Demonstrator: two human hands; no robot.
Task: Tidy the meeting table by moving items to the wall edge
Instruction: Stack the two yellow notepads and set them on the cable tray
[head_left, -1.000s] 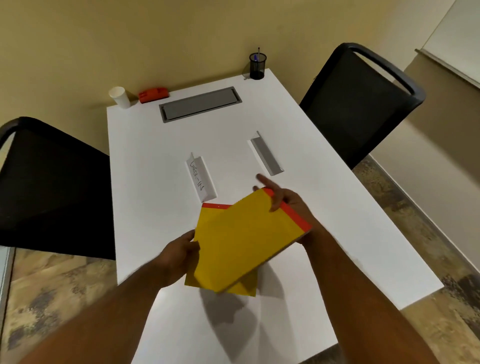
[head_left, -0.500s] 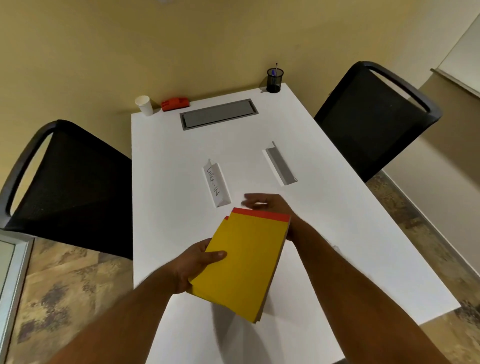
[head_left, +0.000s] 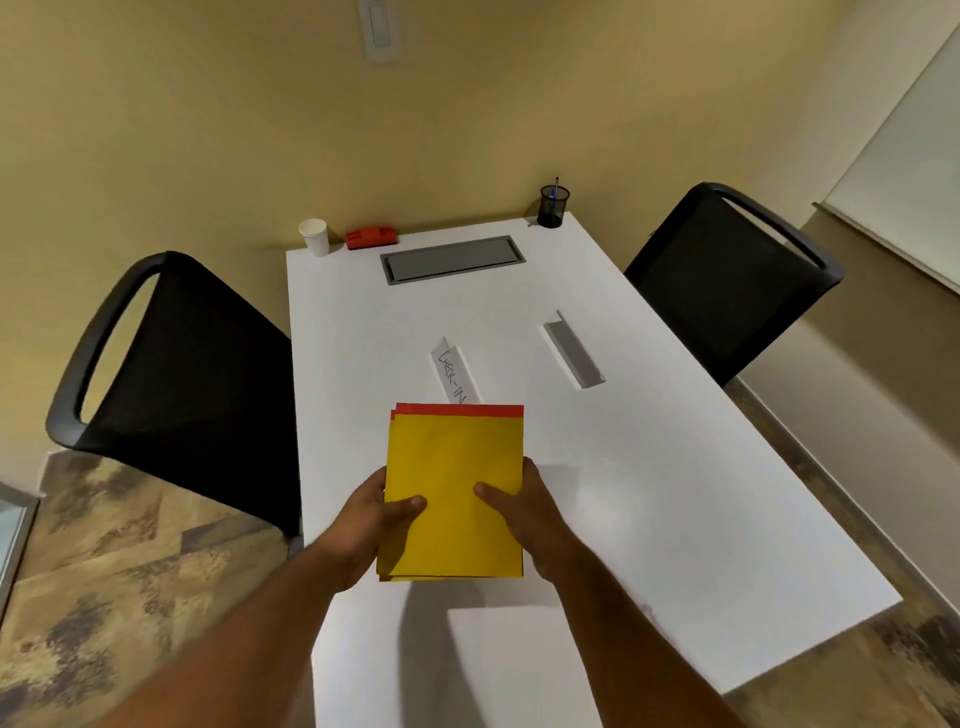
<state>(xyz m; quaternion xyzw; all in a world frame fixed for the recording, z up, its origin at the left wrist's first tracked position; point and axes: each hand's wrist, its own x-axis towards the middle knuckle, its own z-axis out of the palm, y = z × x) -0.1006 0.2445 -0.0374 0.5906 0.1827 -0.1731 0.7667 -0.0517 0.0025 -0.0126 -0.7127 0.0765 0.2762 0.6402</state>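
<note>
I hold a stack of yellow notepads (head_left: 454, 467) with red top bindings above the white table (head_left: 649, 493), both pads squared together. My left hand (head_left: 376, 525) grips the stack's left edge and my right hand (head_left: 524, 514) grips its right edge, thumbs on top. Just beyond the pads lies a white folded name card (head_left: 453, 375) marked "CHECK-IN". A second folded card (head_left: 571, 347) lies to its right. At the wall edge stand a white paper cup (head_left: 314, 236), a red stapler (head_left: 371, 237) and a black mesh pen holder (head_left: 554, 205).
A grey cable hatch (head_left: 452, 259) is set into the table near the wall. Black mesh chairs stand on the left (head_left: 197, 379) and the right (head_left: 727, 275). A light switch (head_left: 380, 28) is on the yellow wall.
The two pads, first fanned apart, have been aligned into one stack. My right hand moved from the top binding to the right edge, and both hands now hold the stack level.
</note>
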